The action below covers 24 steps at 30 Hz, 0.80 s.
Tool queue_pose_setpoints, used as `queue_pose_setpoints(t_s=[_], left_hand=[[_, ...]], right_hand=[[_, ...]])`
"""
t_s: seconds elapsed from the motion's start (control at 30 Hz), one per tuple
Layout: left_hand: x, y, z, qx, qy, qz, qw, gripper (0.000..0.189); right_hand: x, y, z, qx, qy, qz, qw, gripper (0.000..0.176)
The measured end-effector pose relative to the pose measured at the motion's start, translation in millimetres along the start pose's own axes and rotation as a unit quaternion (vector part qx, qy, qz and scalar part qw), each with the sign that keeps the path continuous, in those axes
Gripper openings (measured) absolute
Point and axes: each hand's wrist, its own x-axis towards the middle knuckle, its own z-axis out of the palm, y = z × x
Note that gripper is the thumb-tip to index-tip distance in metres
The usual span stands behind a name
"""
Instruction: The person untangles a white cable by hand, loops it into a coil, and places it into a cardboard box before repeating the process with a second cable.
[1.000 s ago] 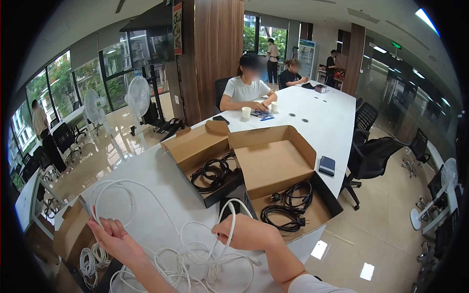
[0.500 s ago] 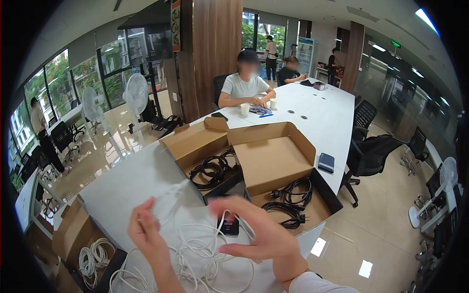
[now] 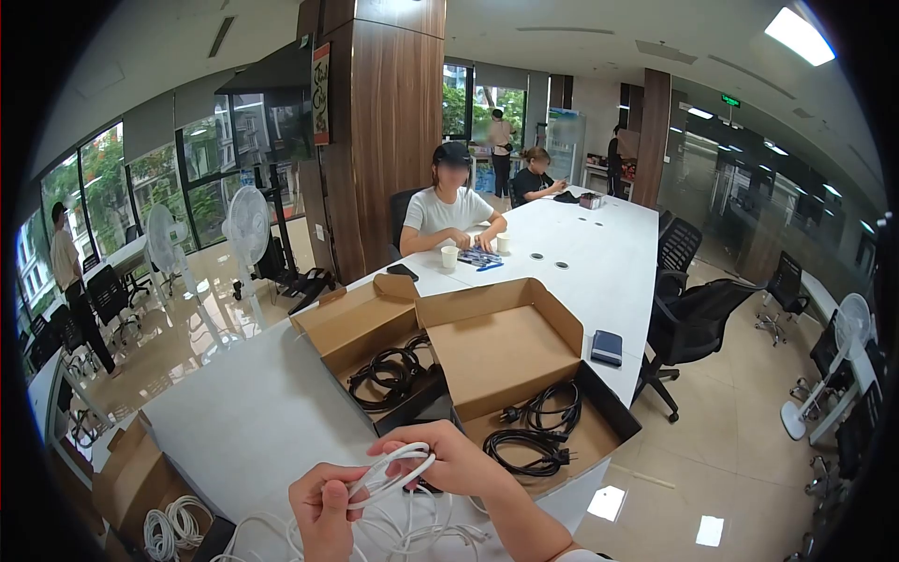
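A looped white cable (image 3: 387, 475) is held between my two hands above the near end of the table. My left hand (image 3: 325, 506) pinches its left side with thumb and fingers. The fingers of my right hand (image 3: 448, 459) curl around the other end of the loops. Below them, more white cable (image 3: 412, 536) lies in a loose tangle on the white table (image 3: 220, 412). A dark phone, mostly hidden, lies under my right hand.
Two open cardboard boxes (image 3: 506, 342) hold coiled black power cables (image 3: 529, 450). Another box (image 3: 126, 478) at lower left holds coiled white cables (image 3: 173, 529). A dark blue case (image 3: 607, 347) lies near the right edge. A seated person (image 3: 448, 211) is across the table, beside paper cups (image 3: 449, 256).
My hands were apart, with the cable blurred near the left one. Now they are close together on the gathered loops. The view has tilted upward.
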Motion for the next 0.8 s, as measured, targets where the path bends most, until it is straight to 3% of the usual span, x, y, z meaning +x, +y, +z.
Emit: queue_pose_setpoints(t_s=[0.07, 0.1, 0.2, 0.23, 0.33, 0.4, 0.47, 0.53, 0.57, 0.63, 0.73, 0.77, 0.8], left_hand=[[3, -5, 2, -0.025, 0.027, -0.001, 0.999, 0.039], [5, -7, 2, -0.037, 0.042, -0.003, 0.998, 0.038], [11, -16, -4, -0.080, 0.096, -0.044, 0.991, 0.031], [15, -15, 0, -0.060, 0.111, -0.045, 0.991, 0.030], [14, -9, 9, 0.017, 0.156, -0.051, 0.986, 0.026], [18, -16, 10, 0.072, 0.173, -0.016, 0.982, 0.022], [21, -23, -4, 0.253, 0.147, 0.114, 0.949, 0.022], [24, -18, -6, 0.410, 0.148, 0.242, 0.867, 0.024], [24, -13, -4, 0.407, 0.118, 0.248, 0.871, 0.026], [21, -1, 2, 0.400, 0.058, 0.260, 0.877, 0.030], [16, 3, 9, 0.256, -0.084, 0.091, 0.959, 0.033], [18, -10, 5, 0.271, -0.090, 0.113, 0.952, 0.038], [16, -11, 0, 0.253, -0.101, 0.060, 0.960, 0.038]], right_hand=[[-2, -6, -6, 0.042, -0.053, 0.051, 0.996, 0.028], [-3, -11, -4, 0.033, -0.061, 0.060, 0.996, 0.018], [-7, -17, -10, -0.010, -0.134, 0.046, 0.990, 0.014], [-8, -15, -7, 0.006, -0.130, -0.005, 0.992, 0.026], [-3, -3, 4, 0.113, -0.112, -0.132, 0.978, 0.032], [-5, -4, 1, 0.136, -0.103, -0.073, 0.983, 0.036], [0, 9, -3, 0.108, -0.059, -0.061, 0.990, 0.039], [3, 2, 1, -0.029, -0.001, -0.089, 0.996, 0.036], [4, 2, 3, -0.078, 0.014, -0.093, 0.993, 0.035], [5, -1, 5, -0.154, 0.006, -0.099, 0.983, 0.028], [3, 0, 11, -0.125, -0.021, -0.110, 0.986, 0.023], [3, -5, 10, -0.158, -0.023, -0.111, 0.981, 0.021], [3, -4, 11, -0.153, -0.012, -0.102, 0.983, 0.021]])
